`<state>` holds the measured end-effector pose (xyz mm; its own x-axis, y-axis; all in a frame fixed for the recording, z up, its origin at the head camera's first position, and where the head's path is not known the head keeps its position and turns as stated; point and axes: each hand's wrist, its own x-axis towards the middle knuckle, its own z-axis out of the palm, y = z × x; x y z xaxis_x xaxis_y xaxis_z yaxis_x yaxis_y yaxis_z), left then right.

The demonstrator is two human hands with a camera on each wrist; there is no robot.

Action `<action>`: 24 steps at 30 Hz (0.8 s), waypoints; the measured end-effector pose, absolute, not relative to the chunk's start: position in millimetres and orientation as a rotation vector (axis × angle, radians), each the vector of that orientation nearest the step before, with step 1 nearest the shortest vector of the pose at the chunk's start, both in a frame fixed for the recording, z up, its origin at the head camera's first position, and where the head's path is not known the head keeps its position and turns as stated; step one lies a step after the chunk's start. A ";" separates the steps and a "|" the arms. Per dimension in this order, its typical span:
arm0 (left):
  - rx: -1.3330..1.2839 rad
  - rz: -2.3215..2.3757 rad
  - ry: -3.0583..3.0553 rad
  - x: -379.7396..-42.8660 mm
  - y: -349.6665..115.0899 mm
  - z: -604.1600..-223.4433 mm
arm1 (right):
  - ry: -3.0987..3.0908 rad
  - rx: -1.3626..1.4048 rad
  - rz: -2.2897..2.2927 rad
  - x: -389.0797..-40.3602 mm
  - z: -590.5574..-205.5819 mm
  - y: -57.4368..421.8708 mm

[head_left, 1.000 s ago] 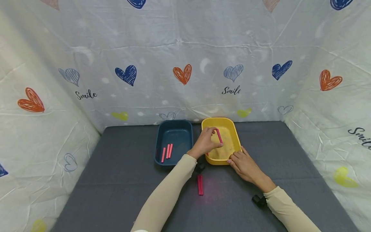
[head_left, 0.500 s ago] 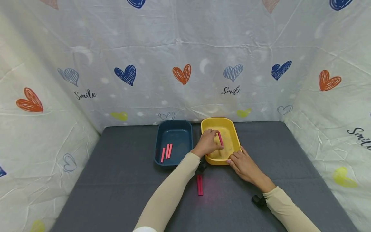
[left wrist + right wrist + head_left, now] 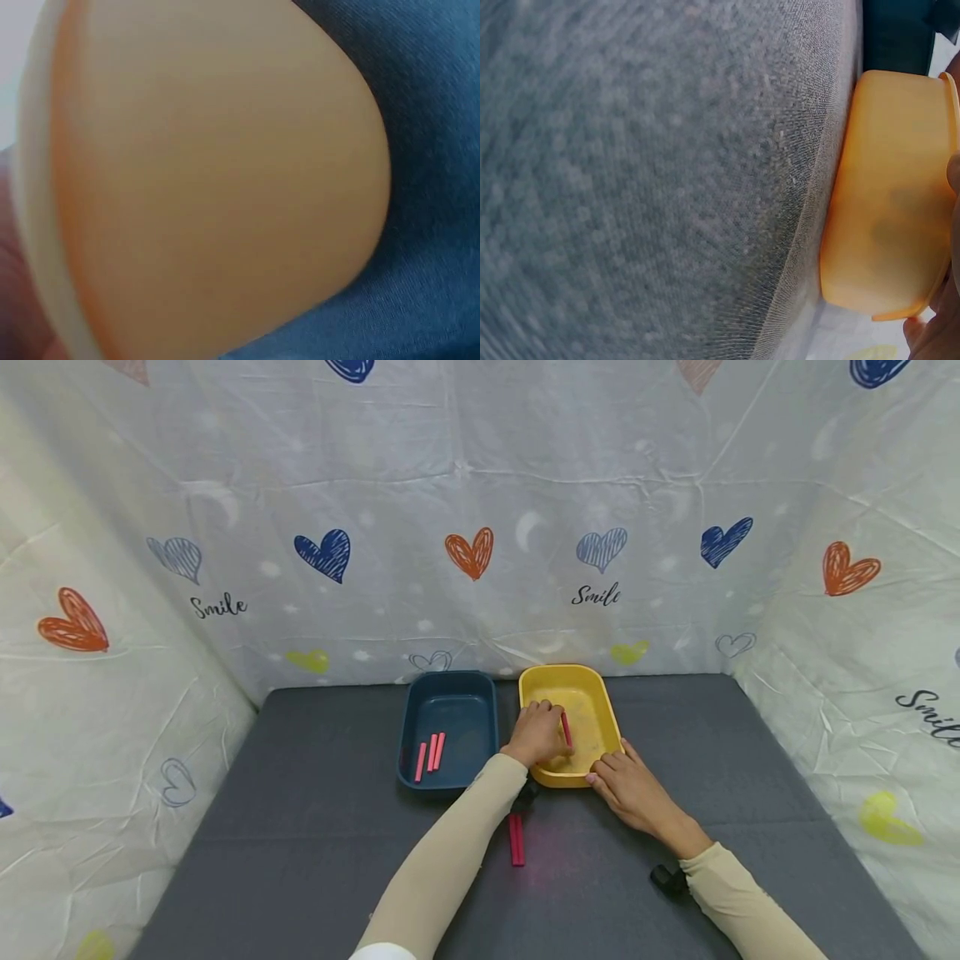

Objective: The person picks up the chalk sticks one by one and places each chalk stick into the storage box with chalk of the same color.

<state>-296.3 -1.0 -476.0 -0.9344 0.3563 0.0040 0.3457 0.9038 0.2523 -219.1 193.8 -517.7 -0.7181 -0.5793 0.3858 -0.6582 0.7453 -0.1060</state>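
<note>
My left hand [image 3: 540, 732] is low inside the yellow tray [image 3: 606, 703], pinching a slim pink stick [image 3: 566, 729] between thumb and fingers. At the tray's front right corner, my right hand [image 3: 637, 789] grips the rim, thumb toward the front and fingers along the side. The tray's outer wall [image 3: 225, 172] fills most of the left wrist view. In the right wrist view, the same wall [image 3: 889, 195] shows beside part of my right hand [image 3: 937, 334]. Several pink sticks [image 3: 432, 752] lie in the dark blue tray [image 3: 453, 685] to the left.
Two darker pink sticks [image 3: 517, 841] lie side by side on the grey cloth-covered table [image 3: 322, 827], in front of the trays. Behind the table hangs a pale curtain [image 3: 405, 585] printed with hearts. Black wrist cameras [image 3: 667, 881] sit under the wrists.
My left hand has moved down and slightly toward me inside the yellow tray, carrying the pink stick lower. The right hand stays on the tray's corner.
</note>
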 end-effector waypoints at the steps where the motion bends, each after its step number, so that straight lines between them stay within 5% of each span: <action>1: 0.556 0.370 3.027 -296.0 -0.4 -476.2 | -2.620 0.956 0.336 -219.2 -517.8 193.7; 24: 0.562 0.048 3.058 -296.2 3.8 -484.9 | -2.608 0.955 0.324 -220.1 -519.9 194.1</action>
